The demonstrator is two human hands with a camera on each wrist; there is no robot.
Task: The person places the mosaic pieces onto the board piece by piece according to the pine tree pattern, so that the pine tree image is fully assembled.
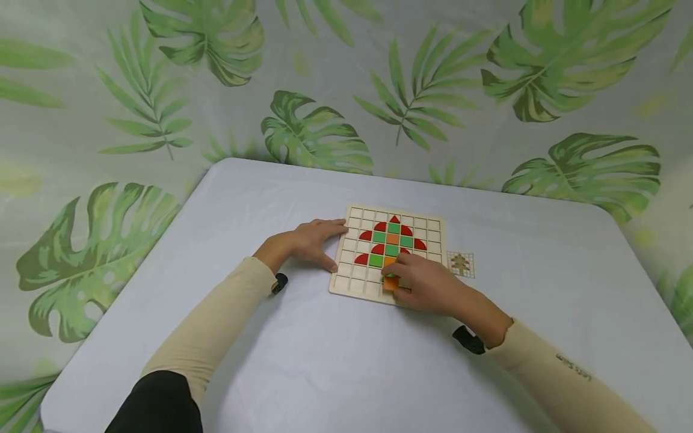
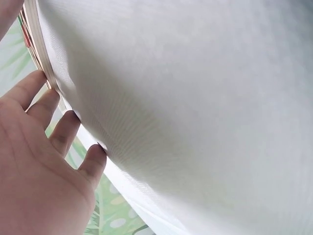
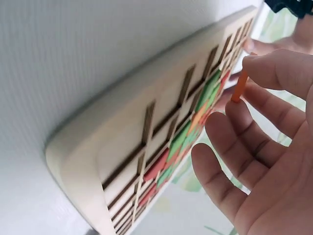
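Observation:
A square wooden grid board (image 1: 347, 283) lies on the table, some of its cells filled with green and orange squares, red rounded pieces and a red triangle (image 1: 394, 219) at the top. My right hand (image 1: 433, 287) is over the lower part of the board, hiding several cells. Between its thumb and a finger it pinches an orange square tile (image 3: 239, 87), seen edge-on above the grid in the right wrist view. With spread, fairly straight fingers, my left hand (image 1: 313, 242) touches the board's left edge, thumb near the lower corner.
Just right of the board lies a small gridded card (image 1: 461, 264) with a brown tree pattern. A white cloth covers the table (image 1: 260, 198). Behind it hangs a leaf-patterned curtain (image 1: 325, 72).

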